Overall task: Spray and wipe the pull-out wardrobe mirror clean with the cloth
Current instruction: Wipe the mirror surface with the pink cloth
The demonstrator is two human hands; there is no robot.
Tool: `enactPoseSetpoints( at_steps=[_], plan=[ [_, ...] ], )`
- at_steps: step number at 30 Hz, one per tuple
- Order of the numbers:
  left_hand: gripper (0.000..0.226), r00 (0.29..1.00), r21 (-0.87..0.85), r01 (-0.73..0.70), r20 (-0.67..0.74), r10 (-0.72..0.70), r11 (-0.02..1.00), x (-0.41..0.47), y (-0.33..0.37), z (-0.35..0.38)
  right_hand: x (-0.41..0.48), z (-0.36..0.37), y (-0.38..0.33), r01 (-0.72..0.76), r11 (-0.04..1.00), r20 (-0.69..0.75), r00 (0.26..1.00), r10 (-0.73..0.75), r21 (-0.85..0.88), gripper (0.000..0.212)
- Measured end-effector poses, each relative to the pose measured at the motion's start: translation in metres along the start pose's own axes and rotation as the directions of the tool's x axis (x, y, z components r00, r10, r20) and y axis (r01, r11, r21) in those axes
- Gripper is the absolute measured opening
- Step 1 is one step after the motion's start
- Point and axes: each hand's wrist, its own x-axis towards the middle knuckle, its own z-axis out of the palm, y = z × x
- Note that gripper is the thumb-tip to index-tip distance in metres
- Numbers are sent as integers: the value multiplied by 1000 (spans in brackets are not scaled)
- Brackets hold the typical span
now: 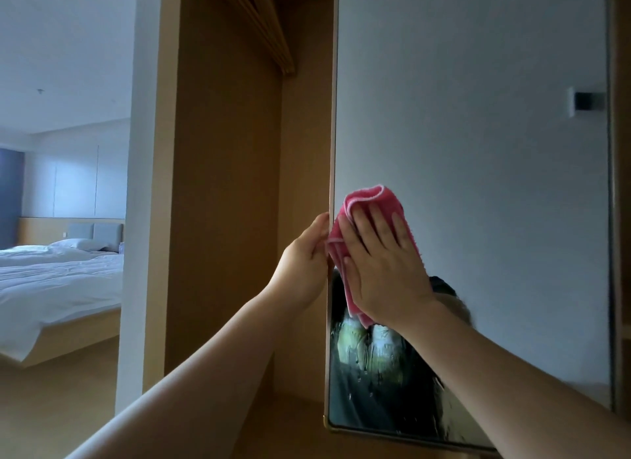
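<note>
The left hand (309, 260) curls round the mirror (478, 117) at its left edge, likely steadying it, while the flat, straight-fingered right hand (382, 264) presses the pink cloth (368, 199) on the glass just above wet streaks (362, 352).

Dim, bluish daylight comes from the bedroom far left of the left hand (307, 257); the wardrobe (225, 171) between lies in brown shade. The mirror (478, 151) shows grey, without glare. Straight edges bow near the borders.
</note>
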Motion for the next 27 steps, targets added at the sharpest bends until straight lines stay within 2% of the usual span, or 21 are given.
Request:
enactPoseSetpoints(
  at_steps=[3,6,11,13,18,27],
  plan=[
    [51,998,-31,53,23,-53,998,-18,-5,4,1,-5,-1,-1,1000,-18,1000,1,14,60],
    [44,985,-68,170,46,-167,983,-36,-23,8,0,-7,0,10,999,-30,1000,-9,41,58],
    [57,950,-23,308,59,-306,951,-64,-40,14,2,-4,4,38,999,-47,998,-36,33,59],
    [50,949,-5,305,85,-303,952,-71,-39,16,3,-2,6,50,998,-42,998,-49,31,58],
    [67,939,-18,328,112,-324,944,-77,-43,20,1,1,5,51,999,-43,998,-51,5,58],
    [62,977,-32,197,91,-194,980,-86,-49,26,-16,8,-6,19,999,-38,999,-20,-28,58]
  ],
)
